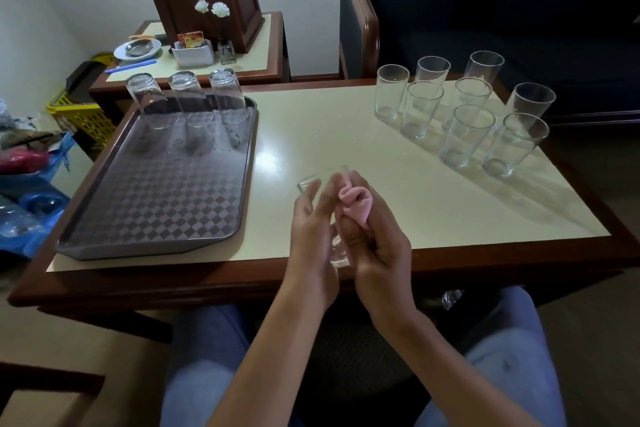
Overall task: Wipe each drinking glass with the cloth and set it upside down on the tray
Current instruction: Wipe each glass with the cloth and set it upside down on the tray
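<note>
My left hand (311, 218) grips a clear drinking glass (323, 180) above the table's front edge, its mouth pointing away from me. My right hand (375, 239) holds a bunched pink cloth (356, 203) pressed against the glass. The grey checkered tray (156, 204) lies on the left of the table. Three glasses stand upside down along its far edge: one at the left (147, 97), one in the middle (190, 97), one at the right (228, 94). Several upright glasses (464, 114) are grouped at the table's far right.
The cream table top (346, 135) has a dark wooden rim. Behind it a side table (194, 55) carries a dish, a card holder and a small vase with white flowers. A yellow basket (83, 118) and blue bags sit at the left. A dark armchair (485, 10) stands behind.
</note>
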Demonstrator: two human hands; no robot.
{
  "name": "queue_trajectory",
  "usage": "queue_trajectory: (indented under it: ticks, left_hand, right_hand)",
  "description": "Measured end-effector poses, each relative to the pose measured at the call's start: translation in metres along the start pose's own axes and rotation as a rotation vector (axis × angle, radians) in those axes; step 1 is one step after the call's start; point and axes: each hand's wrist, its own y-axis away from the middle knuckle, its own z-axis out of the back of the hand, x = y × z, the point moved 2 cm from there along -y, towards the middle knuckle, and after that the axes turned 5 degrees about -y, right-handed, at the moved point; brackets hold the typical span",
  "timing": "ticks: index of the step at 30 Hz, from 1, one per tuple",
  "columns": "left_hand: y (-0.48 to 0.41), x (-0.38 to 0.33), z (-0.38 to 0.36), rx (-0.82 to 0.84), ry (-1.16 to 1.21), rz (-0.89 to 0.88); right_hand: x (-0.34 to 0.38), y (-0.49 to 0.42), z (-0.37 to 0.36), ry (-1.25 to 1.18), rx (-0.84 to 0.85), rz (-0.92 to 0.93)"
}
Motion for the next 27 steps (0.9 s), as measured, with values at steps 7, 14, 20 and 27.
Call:
queue_trajectory:
  ticks: [7,14,20,27]
  left_hand:
    - [-0.014,0.001,0.000,0.065,0.188,0.169]
    - [-0.014,-0.002,-0.007,0.179,0.633,0.444]
    - [-0.008,0.000,-0.005,0.027,0.760,0.590]
    - [-0.007,0.010,-0.014,-0.145,0.684,0.476]
  right_hand:
    - [0.009,-0.027,0.002,-0.277,0.051,-0.396]
    - [0.005,-0.012,0.003,-0.265,-0.142,-0.364]
    - [-0.001,-0.001,0.009,0.251,0.036,0.162]
    - [-0.011,-0.019,0.015,0.079,-0.080,-0.040]
